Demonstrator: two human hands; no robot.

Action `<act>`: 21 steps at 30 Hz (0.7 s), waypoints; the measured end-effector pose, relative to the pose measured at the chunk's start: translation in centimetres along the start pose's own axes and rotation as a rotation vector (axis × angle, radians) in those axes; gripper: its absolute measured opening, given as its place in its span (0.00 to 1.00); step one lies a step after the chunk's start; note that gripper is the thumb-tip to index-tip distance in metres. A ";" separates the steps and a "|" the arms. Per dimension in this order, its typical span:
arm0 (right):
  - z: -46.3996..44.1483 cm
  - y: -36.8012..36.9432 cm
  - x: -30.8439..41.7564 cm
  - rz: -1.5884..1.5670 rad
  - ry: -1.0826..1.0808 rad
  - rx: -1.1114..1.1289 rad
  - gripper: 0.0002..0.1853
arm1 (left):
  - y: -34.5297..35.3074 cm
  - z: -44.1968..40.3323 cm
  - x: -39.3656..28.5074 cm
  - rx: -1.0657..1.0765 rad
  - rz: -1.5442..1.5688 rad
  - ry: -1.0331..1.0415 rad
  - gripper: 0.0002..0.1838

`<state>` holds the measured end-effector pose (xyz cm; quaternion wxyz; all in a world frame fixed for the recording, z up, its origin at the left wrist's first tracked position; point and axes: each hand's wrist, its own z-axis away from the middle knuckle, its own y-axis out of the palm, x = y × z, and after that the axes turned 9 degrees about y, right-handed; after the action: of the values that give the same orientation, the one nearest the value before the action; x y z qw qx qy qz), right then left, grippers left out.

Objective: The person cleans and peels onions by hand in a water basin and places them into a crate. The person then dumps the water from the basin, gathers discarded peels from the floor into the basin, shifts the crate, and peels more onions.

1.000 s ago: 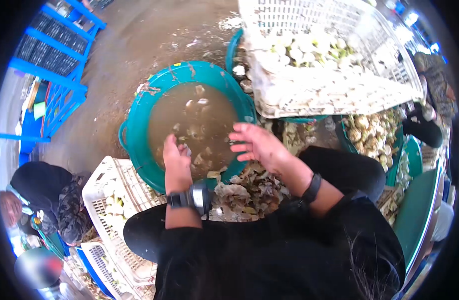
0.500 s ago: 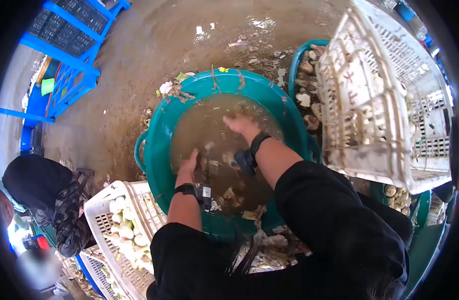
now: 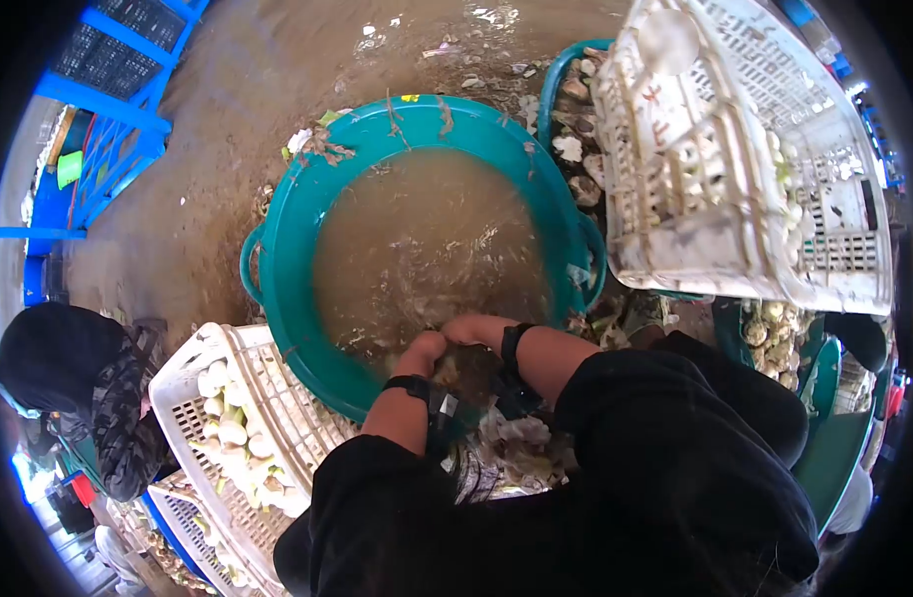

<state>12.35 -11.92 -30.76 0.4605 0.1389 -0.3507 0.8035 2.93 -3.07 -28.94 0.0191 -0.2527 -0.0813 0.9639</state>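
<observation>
A green tub [image 3: 289,234] of murky brown water [image 3: 427,219] stands before me. Both my hands are low at its near side, close together. My left hand [image 3: 425,348] dips into the water beside my right hand [image 3: 464,329]; the fingers of both are hidden, and whether they grip anything does not show. Pale scraps [image 3: 447,370] lie between and just below them. Each wrist carries a black strap with a small device.
A white crate [image 3: 307,408] of white bulbs with greenish stems [image 3: 233,433] stands left. Another white crate [image 3: 665,239] rises at right beside a tub of brownish pieces [image 3: 574,124]. Peelings [image 3: 516,438] lie near me. A person in a dark hood [image 3: 59,358] is at far left.
Both hands have drawn back toward me from the middle of the tub and come together, fingers now out of sight. The water's surface is stirred, and the view has shifted slightly.
</observation>
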 end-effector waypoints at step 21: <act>30.7 -6.5 0.9 0.319 0.048 -0.623 0.10 | 7.8 18.8 -10.5 -0.121 -0.577 0.544 0.15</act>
<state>14.25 -30.46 -5.48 0.3577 -0.0839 -0.5854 0.7228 2.91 -14.32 -8.96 0.2949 -0.4660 -0.1975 0.8105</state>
